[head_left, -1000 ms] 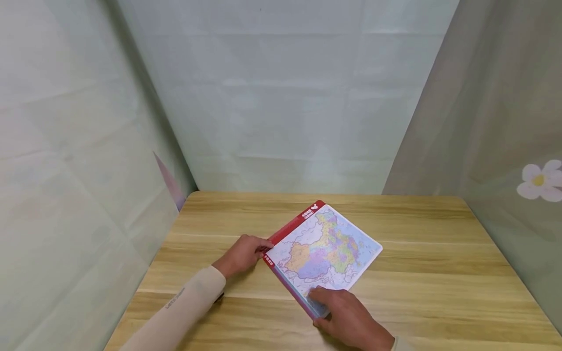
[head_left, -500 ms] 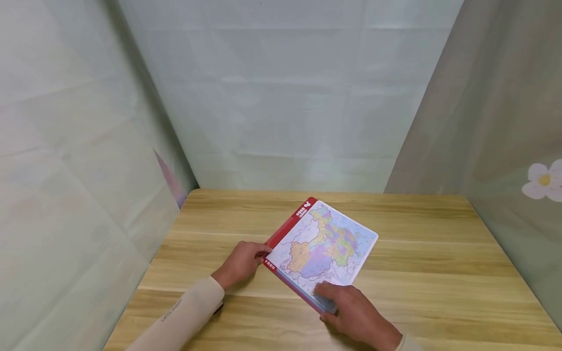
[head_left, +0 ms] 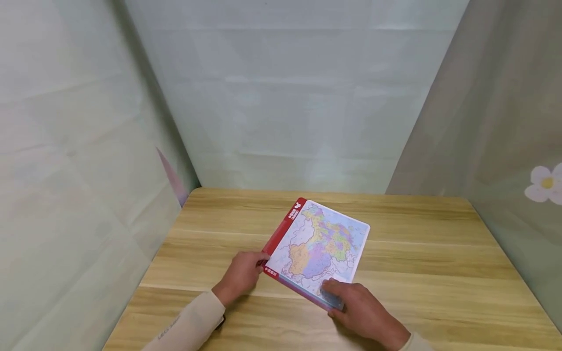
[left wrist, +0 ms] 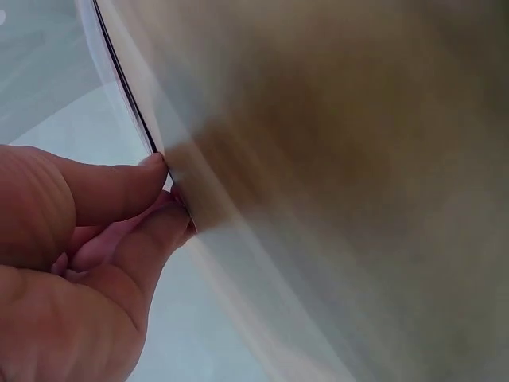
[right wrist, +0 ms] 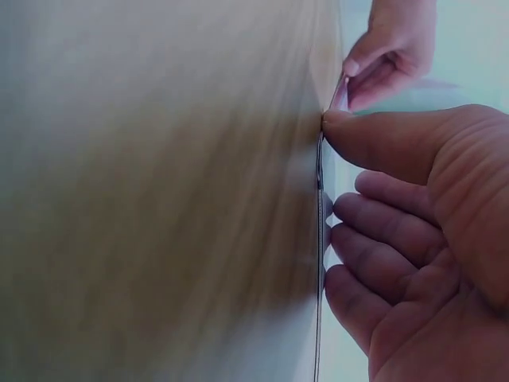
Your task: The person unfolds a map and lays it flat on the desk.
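Note:
A thin rectangular map point(head_left: 316, 248) with a coloured land area and a red band along its left side lies at a slant over the wooden table in the head view. My left hand point(head_left: 243, 273) pinches its left corner between thumb and fingers. At the near right corner, my right hand point(head_left: 362, 309) grips the map, fingers on the printed face and thumb at the edge. The left wrist view shows the left hand point(left wrist: 95, 231) pinching the thin edge. In the right wrist view the right hand point(right wrist: 437, 215) meets the map's edge point(right wrist: 320, 263), with the left hand beyond.
The wooden table point(head_left: 439, 273) extends around the map on all sides. Pale cloth hangs behind it point(head_left: 285, 97) and on the left; a greyer cloth with a white flower point(head_left: 544, 183) hangs on the right. A dark band shows at my left wrist.
The map has turned counterclockwise, its far corner swinging left. My right hand has shifted right and slightly away from me; my left hand has moved slightly nearer. Both keep their hold.

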Motion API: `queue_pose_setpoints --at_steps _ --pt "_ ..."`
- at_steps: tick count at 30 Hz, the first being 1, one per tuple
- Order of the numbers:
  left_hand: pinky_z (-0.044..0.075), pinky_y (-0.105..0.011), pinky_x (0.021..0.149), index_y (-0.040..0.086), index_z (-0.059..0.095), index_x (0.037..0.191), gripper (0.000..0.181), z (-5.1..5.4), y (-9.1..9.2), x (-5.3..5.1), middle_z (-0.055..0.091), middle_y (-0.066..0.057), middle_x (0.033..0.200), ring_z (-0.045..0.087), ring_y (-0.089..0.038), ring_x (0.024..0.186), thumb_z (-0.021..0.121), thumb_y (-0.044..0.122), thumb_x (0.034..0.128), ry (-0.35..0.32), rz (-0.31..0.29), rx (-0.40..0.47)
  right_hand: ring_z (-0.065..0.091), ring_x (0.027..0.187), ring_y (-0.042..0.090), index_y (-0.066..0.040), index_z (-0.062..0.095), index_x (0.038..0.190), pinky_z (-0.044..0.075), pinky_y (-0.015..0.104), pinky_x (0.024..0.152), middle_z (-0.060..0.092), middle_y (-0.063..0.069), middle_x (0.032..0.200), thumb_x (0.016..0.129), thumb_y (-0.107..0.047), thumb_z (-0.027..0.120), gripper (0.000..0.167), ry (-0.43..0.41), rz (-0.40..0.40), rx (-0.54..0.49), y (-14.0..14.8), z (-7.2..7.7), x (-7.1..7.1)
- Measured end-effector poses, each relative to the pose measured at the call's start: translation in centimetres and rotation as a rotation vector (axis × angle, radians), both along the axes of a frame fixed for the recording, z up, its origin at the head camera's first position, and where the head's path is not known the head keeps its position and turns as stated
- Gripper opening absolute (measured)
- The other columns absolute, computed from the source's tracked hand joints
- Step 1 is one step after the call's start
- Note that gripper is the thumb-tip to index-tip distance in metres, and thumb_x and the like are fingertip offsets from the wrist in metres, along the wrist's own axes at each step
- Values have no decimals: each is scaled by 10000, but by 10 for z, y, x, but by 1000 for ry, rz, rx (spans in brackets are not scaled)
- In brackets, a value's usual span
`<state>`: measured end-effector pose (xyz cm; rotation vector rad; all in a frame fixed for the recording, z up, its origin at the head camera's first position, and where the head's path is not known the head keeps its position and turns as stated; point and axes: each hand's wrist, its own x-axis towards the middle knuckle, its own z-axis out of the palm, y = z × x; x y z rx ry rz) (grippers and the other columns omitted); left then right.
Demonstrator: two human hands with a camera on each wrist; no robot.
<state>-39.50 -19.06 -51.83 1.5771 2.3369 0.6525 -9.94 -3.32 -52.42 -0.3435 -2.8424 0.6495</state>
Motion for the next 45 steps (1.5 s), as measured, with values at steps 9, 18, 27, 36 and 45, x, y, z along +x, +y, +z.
queue_pose_setpoints --at_steps 9,18,27,36,45 --pt "633 -380 833 29 787 1211 316 2 -11 21 797 -94 1114 686 -168 909 794 -8 898 -19 66 13 719 1217 287 -76 695 1342 604 456 997 729 106 1363 834 -152 895 552 37 17 12 12 0 6" --pt "638 -376 809 22 789 1193 304 4 -16 39 800 -116 1108 705 -169 899 793 -19 892 0 69 13 709 1232 307 -50 681 1368 595 473 1008 714 124 1384 843 -130 886 569 33 29 9 27 3 12" --pt "601 -281 742 55 791 1229 323 6 -23 51 800 -108 1150 675 -142 871 792 9 910 -71 43 -7 686 1269 275 -76 669 1412 607 375 988 700 105 1412 853 -135 886 602 9 126 -47 58 5 21" --pt "608 -270 763 107 819 1194 302 9 -26 39 816 -44 1106 673 -86 849 835 82 893 -53 -92 -18 708 1234 271 -77 691 1389 614 375 971 722 80 1380 856 -170 895 577 62 193 -1 73 4 23" --pt "584 -248 761 138 821 1198 328 8 -26 20 814 -11 1123 657 -36 859 870 137 873 -87 -172 -33 692 1263 229 -146 709 1377 567 254 1016 714 66 1393 855 -229 905 564 59 149 -34 75 1 22"
